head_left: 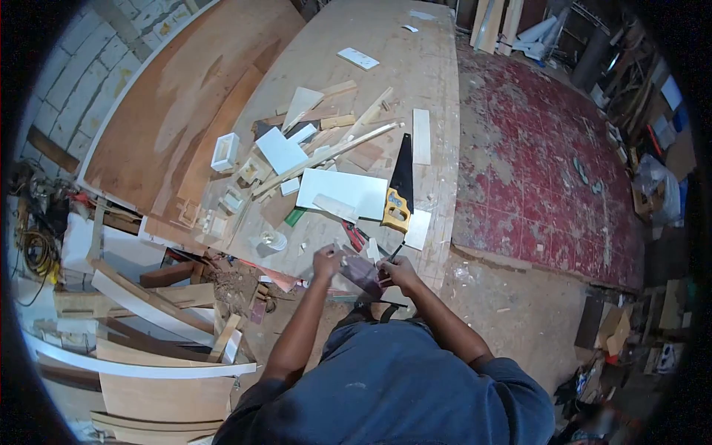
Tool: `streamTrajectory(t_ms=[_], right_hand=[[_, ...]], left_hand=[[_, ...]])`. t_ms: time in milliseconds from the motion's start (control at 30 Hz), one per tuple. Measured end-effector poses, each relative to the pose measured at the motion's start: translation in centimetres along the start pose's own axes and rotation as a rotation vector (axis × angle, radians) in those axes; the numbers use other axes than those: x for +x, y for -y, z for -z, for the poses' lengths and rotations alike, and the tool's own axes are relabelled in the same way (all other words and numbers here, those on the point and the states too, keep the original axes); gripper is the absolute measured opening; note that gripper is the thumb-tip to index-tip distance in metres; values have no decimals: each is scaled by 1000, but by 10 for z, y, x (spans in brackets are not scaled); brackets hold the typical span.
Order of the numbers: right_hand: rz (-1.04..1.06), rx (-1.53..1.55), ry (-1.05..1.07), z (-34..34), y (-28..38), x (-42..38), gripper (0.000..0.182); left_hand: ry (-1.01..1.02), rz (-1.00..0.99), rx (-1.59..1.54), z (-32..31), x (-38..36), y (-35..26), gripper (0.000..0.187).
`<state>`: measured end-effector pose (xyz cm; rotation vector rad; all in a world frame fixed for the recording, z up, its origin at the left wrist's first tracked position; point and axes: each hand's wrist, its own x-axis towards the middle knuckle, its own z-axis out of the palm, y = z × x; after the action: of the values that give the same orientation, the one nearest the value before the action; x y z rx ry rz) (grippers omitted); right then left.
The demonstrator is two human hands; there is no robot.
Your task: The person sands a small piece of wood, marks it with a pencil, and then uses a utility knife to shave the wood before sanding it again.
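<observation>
My left hand is closed near the front edge of the wooden worktable, its fingers pinched; what they hold is too small to make out. To its right, my right hand is closed on a thin dark tool that points up and away from me. Between the hands lies a dark purplish sheet. Just beyond it are red-handled pliers and a small pale strip. A handsaw with a yellow handle rests beside a white board.
Wood sticks, white panels and small white box pieces crowd the table's middle and left. A clear round container stands near the front left. Offcuts are piled at lower left; a red worn floor lies right.
</observation>
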<state>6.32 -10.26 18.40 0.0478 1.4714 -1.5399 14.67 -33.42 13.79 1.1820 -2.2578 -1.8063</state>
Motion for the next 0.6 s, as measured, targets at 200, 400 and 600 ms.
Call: streamTrajectory(t_ms=[200, 400, 600], right_hand=[[50, 97, -52, -27, -3, 8, 15], [49, 90, -55, -55, -11, 23, 12], [67, -280, -3, -63, -47, 72, 18]], left_hand=[[-352, -317, 681, 16, 66, 31, 48], [518, -42, -148, 9, 16, -21, 41], [369, -46, -136, 35, 17, 7, 26]])
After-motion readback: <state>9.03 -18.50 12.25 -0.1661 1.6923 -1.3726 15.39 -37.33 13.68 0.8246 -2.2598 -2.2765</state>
